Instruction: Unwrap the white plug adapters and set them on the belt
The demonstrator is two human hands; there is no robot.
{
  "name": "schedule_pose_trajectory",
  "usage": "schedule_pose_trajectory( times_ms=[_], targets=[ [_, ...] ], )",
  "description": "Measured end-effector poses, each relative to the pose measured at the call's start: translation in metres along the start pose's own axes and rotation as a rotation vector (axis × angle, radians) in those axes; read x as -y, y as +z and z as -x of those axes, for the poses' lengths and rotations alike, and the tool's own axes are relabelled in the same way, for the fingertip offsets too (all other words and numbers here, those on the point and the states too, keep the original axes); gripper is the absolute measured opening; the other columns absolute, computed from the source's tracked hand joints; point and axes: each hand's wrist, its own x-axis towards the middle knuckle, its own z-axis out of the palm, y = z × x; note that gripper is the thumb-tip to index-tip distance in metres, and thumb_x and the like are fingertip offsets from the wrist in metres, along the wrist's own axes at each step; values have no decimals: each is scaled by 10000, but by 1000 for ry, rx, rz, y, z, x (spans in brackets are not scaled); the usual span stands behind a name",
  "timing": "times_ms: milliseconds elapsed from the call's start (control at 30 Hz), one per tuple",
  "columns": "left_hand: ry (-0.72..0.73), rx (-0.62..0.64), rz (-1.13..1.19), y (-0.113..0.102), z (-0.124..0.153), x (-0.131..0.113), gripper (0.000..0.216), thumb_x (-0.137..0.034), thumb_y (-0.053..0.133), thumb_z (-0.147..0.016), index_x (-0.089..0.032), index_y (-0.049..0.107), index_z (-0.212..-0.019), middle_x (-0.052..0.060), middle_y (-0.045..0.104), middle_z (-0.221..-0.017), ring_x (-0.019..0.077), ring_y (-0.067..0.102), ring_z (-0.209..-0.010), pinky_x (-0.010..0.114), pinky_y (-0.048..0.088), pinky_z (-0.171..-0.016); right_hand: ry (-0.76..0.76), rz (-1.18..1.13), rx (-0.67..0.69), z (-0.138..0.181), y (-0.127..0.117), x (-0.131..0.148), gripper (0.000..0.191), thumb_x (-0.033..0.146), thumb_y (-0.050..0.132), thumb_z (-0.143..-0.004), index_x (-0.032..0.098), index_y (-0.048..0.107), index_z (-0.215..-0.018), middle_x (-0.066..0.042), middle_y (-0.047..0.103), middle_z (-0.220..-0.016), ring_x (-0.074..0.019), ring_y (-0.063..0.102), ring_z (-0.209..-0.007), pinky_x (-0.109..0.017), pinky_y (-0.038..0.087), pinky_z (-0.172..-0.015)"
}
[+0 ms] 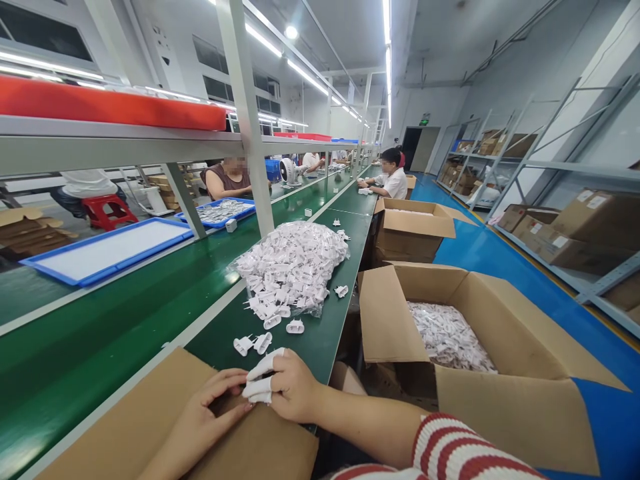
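My left hand (213, 407) and my right hand (290, 388) meet over a flat piece of brown cardboard (150, 407). Both have their fingers bent inward, and the fingertips come together at one spot. White finger covers sit on several fingers of my right hand. Whatever lies between the fingertips is hidden. Just beyond the hands are a few loose white plug pieces with pins (243, 345), lying on the green work surface (310, 347). Behind them a clear plastic bag (295, 267) spills over with many more such white plug pieces.
At the right stands an open cardboard box (515, 327) partly filled with white pieces; another box (415, 227) is behind it. Blue trays (115, 253) lie across the green belt at left. A metal post (250, 120) rises beside the bag. Co-workers sit farther along.
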Motion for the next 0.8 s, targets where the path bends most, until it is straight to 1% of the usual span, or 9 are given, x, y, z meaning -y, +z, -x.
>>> schedule_pose_trajectory(
  times_ms=[100, 167, 300, 500, 667, 800],
  targets=[
    [13, 29, -12, 0, 0, 1, 485, -655, 805, -785, -303, 843, -1116, 121, 736, -1271, 314, 720, -1127, 406, 601, -1037, -34, -4, 2, 0, -1, 0, 172, 275, 658, -1018, 307, 822, -1053, -22, 792, -1242, -161, 721, -1089, -361, 499, -968],
    [7, 34, -5, -1, 1, 0, 476, -653, 794, -796, -296, 844, -1108, 121, 731, -1285, 313, 719, -1140, 396, 600, -1044, -42, -22, -17, 0, 0, 0, 169, 311, 653, -1031, 304, 821, -1047, -20, 796, -1230, -159, 724, -1078, -363, 500, -973],
    [-8, 19, 15, 0, 3, -3, 484, -650, 788, -797, -268, 839, -1091, 127, 738, -1254, 301, 729, -1096, 375, 612, -1019, -31, -53, -48, 0, 1, 0, 183, 363, 644, -1049, 298, 811, -1086, -27, 801, -1217, -162, 731, -1067, -368, 505, -962],
    [-2, 3, 40, 0, 2, -7, 513, -652, 745, -846, -240, 819, -1143, 128, 745, -1154, 260, 730, -983, 344, 629, -951, 15, -67, -52, 1, 5, 0, 149, 296, 680, -1017, 268, 795, -1108, -39, 799, -1231, -168, 734, -1057, -370, 512, -970],
    [-15, 3, 51, -1, 1, -8, 540, -683, 735, -836, -238, 826, -1127, 141, 744, -1232, 251, 734, -939, 357, 642, -940, 39, -86, -49, 0, 5, -1, 153, 272, 695, -1005, 258, 781, -1131, -31, 794, -1256, -164, 731, -1100, -369, 503, -1006],
    [-21, -14, 79, -1, 0, -9, 532, -691, 742, -823, -257, 835, -1118, 138, 747, -1250, 264, 740, -950, 382, 642, -967, 82, -83, -12, -1, 2, 2, 182, 258, 710, -990, 271, 772, -1161, -34, 790, -1260, -169, 727, -1126, -367, 497, -1013]
  ],
)
